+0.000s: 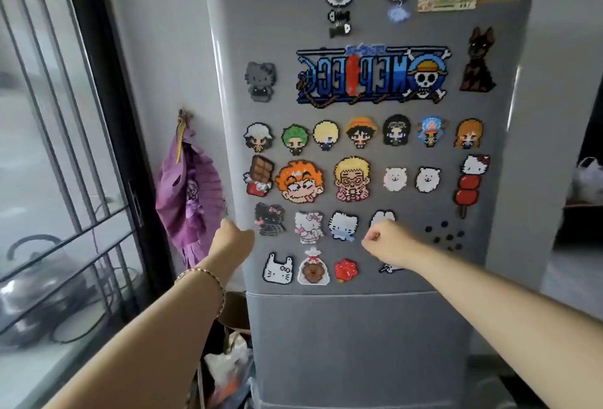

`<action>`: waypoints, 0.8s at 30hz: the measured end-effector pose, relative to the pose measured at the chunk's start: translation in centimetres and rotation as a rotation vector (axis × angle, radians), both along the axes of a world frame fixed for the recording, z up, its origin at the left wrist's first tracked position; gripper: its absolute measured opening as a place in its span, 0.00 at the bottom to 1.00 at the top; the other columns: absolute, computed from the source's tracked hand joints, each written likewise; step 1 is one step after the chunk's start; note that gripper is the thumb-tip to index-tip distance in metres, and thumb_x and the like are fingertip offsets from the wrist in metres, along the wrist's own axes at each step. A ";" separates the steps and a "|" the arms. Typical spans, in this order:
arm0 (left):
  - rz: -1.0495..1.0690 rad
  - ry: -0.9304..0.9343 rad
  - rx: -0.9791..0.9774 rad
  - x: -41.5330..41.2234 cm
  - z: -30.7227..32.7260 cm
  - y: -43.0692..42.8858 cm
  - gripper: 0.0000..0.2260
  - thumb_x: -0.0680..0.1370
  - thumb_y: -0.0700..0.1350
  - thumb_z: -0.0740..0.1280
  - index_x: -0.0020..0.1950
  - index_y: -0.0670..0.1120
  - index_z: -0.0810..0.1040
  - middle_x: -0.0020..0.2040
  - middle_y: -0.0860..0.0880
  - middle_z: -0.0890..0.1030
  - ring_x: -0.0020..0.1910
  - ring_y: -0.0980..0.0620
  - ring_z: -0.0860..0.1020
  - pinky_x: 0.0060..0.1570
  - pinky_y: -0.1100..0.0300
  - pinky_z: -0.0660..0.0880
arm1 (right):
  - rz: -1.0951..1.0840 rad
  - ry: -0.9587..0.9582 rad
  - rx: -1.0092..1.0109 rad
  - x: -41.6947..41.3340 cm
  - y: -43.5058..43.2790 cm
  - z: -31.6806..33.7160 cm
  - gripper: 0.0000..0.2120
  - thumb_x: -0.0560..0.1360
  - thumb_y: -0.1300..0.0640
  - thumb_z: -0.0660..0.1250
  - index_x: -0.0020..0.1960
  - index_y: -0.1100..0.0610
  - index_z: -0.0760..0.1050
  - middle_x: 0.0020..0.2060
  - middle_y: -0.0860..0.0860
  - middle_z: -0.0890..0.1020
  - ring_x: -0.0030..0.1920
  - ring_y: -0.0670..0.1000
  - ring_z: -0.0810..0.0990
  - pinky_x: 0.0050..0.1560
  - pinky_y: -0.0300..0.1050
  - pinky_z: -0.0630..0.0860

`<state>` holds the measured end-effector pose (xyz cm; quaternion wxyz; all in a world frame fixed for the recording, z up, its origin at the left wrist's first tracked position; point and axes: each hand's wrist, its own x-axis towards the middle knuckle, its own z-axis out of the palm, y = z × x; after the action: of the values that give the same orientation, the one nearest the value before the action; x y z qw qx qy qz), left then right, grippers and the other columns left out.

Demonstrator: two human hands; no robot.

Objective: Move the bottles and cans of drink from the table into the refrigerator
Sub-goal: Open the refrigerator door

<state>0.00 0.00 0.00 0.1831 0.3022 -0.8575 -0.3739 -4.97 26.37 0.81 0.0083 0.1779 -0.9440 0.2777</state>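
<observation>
A grey refrigerator (pixel 359 343) stands just ahead, both doors closed, the upper door (pixel 408 186) covered in bead-art magnets (pixel 372 77). The left hand (pixel 233 239) is at that door's left edge with its fingers curled out of sight; I cannot tell whether its grip has the edge. A bracelet (pixel 208 281) circles its wrist. The right hand (pixel 388 245) is close in front of the door, beside a white cat magnet (pixel 342 226), its grip narrow, fingers curled into a fist with the thumb against the forefinger. A purple cloth (pixel 186 193) hangs on the wall to the left, beside a barred window (pixel 65 154).
</observation>
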 end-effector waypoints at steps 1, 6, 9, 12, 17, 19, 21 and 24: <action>0.019 0.026 0.038 -0.8 -0.1 -0.9 0.18 0.76 0.37 0.58 0.65 0.34 0.66 0.60 0.37 0.75 0.50 0.42 0.76 0.42 0.55 0.73 | -0.023 0.005 0.027 -0.7 -0.9 -0.3 0.10 0.76 0.56 0.62 0.41 0.59 0.78 0.40 0.54 0.81 0.44 0.56 0.79 0.47 0.45 0.75; -0.121 0.191 0.144 -6.4 -0.6 -4.6 0.10 0.81 0.46 0.57 0.44 0.41 0.71 0.42 0.43 0.75 0.42 0.46 0.72 0.41 0.55 0.68 | -0.100 -0.009 0.092 -3.3 -5.1 -0.6 0.13 0.77 0.56 0.60 0.42 0.62 0.77 0.41 0.59 0.80 0.48 0.60 0.78 0.38 0.44 0.68; -0.161 0.256 0.187 -7.1 -1.1 -4.5 0.14 0.81 0.53 0.56 0.47 0.42 0.65 0.39 0.48 0.71 0.41 0.47 0.70 0.41 0.56 0.65 | -0.166 -0.013 0.084 -3.5 -6.2 -0.5 0.14 0.78 0.55 0.60 0.46 0.66 0.76 0.44 0.63 0.80 0.53 0.61 0.79 0.38 0.45 0.70; -0.136 0.332 0.204 -7.8 -2.1 -4.8 0.14 0.80 0.53 0.57 0.50 0.41 0.65 0.43 0.46 0.71 0.44 0.47 0.71 0.43 0.56 0.65 | -0.205 -0.003 0.112 -3.3 -6.9 -0.6 0.16 0.78 0.54 0.60 0.53 0.66 0.78 0.52 0.61 0.82 0.54 0.60 0.79 0.52 0.48 0.75; -0.213 0.212 0.095 -7.6 -1.5 -6.1 0.17 0.80 0.55 0.56 0.52 0.41 0.65 0.46 0.44 0.72 0.44 0.47 0.70 0.43 0.54 0.65 | -0.237 -0.041 0.109 -2.0 -6.3 -0.4 0.13 0.78 0.54 0.60 0.51 0.60 0.79 0.52 0.55 0.82 0.54 0.56 0.79 0.56 0.49 0.76; -0.237 0.127 0.088 -7.7 -0.9 -6.5 0.18 0.80 0.56 0.55 0.53 0.40 0.66 0.47 0.42 0.72 0.44 0.46 0.70 0.43 0.53 0.65 | -0.245 -0.042 0.102 -0.9 -5.8 -0.4 0.13 0.77 0.55 0.60 0.51 0.62 0.79 0.51 0.57 0.82 0.53 0.57 0.80 0.55 0.51 0.76; -0.243 0.083 0.074 -7.3 -0.5 -6.5 0.20 0.80 0.57 0.54 0.54 0.39 0.66 0.48 0.41 0.73 0.44 0.45 0.70 0.43 0.53 0.66 | -0.236 -0.042 0.103 0.4 -5.2 -0.4 0.11 0.77 0.55 0.60 0.50 0.60 0.78 0.50 0.56 0.82 0.52 0.57 0.80 0.55 0.52 0.77; -0.220 0.082 0.061 -5.3 -0.5 -5.4 0.20 0.80 0.57 0.54 0.54 0.39 0.64 0.48 0.41 0.71 0.45 0.44 0.71 0.44 0.52 0.67 | -0.226 -0.035 0.103 2.5 -3.8 0.1 0.10 0.77 0.55 0.59 0.50 0.56 0.77 0.49 0.54 0.83 0.51 0.56 0.80 0.51 0.47 0.76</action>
<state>-5.30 -5.43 -0.49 0.1666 0.1963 -0.8656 -0.4295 -2.43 22.60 0.93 0.0139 0.0655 -0.9711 0.2291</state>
